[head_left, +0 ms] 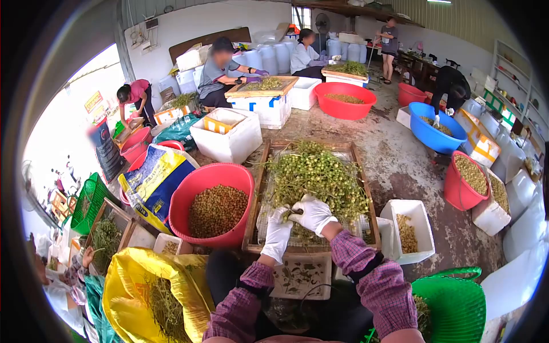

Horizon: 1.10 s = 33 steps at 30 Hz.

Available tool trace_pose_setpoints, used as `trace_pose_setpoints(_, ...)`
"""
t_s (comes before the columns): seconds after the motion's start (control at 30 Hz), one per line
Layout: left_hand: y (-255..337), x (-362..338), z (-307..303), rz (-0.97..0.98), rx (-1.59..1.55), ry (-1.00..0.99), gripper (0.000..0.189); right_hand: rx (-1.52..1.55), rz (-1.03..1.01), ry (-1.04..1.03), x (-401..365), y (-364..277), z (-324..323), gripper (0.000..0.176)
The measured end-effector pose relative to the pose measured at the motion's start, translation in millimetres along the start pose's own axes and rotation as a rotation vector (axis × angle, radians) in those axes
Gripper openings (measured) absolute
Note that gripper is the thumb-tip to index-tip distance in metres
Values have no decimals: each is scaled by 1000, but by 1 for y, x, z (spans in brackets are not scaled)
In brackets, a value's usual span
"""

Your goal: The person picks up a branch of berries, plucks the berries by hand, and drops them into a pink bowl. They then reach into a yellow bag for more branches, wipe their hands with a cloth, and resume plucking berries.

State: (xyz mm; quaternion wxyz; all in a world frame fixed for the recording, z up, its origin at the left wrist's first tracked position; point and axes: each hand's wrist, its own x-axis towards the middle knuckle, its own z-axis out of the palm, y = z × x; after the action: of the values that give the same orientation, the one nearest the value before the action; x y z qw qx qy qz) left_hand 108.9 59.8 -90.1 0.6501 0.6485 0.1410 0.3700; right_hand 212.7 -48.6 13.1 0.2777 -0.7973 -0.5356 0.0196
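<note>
A heap of leafy green stems bearing small round green fruits (320,174) covers a wood-framed mesh screen (256,197) in front of me. Both of my hands wear white gloves and meet at the near edge of this heap. My left hand (278,233) has its fingers closed on a fruiting stem at the heap's near left. Just beside it, my right hand (314,215) is pinched on the same clump, its fingertips close to the left ones. Exactly which stems lie in each grip is partly hidden. Under the screen's near side sits a white foam tray (303,278) with leaf scraps inside.
A red tub (180,197) of picked fruits stands left, a white foam box (424,240) right. At my knees are a yellow sack (123,280) of stems and a green basket (457,308). Several people work farther back, near a blue tub (426,134) and another red tub (337,108).
</note>
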Motion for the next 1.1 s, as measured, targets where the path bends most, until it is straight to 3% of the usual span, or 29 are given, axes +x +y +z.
trace_pose_setpoints(0.03,7,6,10,-104,3,-44,46,-9,3,-43,6,6,7,29)
trace_pose_setpoints(0.07,13,6,17,-33,129,-10,41,36,-22,74,11,13,13,23)
trace_pose_setpoints(0.2,39,29,8,42,479,-71,27,289,188,142,30,28,-28,36)
trace_pose_setpoints(0.23,48,32,6,51,529,-101,25,353,136,342,39,39,-26,36)
trace_pose_setpoints(0.3,64,38,0,78,634,-155,21,477,241,331,41,43,-53,27)
trace_pose_setpoints(0.37,62,44,-16,55,733,-311,25,794,306,317,43,31,-82,16)
trace_pose_setpoints(0.43,79,42,-24,-56,776,-447,27,866,167,428,45,30,-98,14)
trace_pose_setpoints(0.47,75,41,-29,125,751,-428,30,895,79,435,46,31,-103,15)
trace_pose_setpoints(0.5,79,44,-29,126,695,-359,30,923,-6,441,47,30,-107,16)
trace_pose_setpoints(0.57,104,54,-26,117,584,-222,31,669,97,85,53,34,-103,20)
trace_pose_setpoints(0.63,123,64,-19,81,309,-45,35,154,143,22,56,42,-92,19)
trace_pose_setpoints(0.7,111,78,-20,194,192,-38,38,527,3,67,55,39,-96,18)
trace_pose_setpoints(0.73,120,81,-15,322,428,-42,43,714,-68,88,53,30,-103,18)
trace_pose_setpoints(0.8,136,83,-4,575,910,-54,54,639,-127,148,50,19,-118,16)
trace_pose_setpoints(0.9,116,89,-4,508,1014,-213,66,611,-170,196,51,28,-119,15)
trace_pose_setpoints(0.93,105,93,-8,213,608,-462,72,643,-163,218,49,30,-119,15)
trace_pose_setpoints(0.97,93,94,-7,206,374,-538,65,672,-157,240,49,34,-119,15)
trace_pose_setpoints(1.03,108,90,-9,-160,159,-616,45,686,-125,299,50,47,-119,16)
trace_pose_setpoints(1.1,110,91,-16,-190,189,-540,30,706,-89,334,51,67,-118,16)
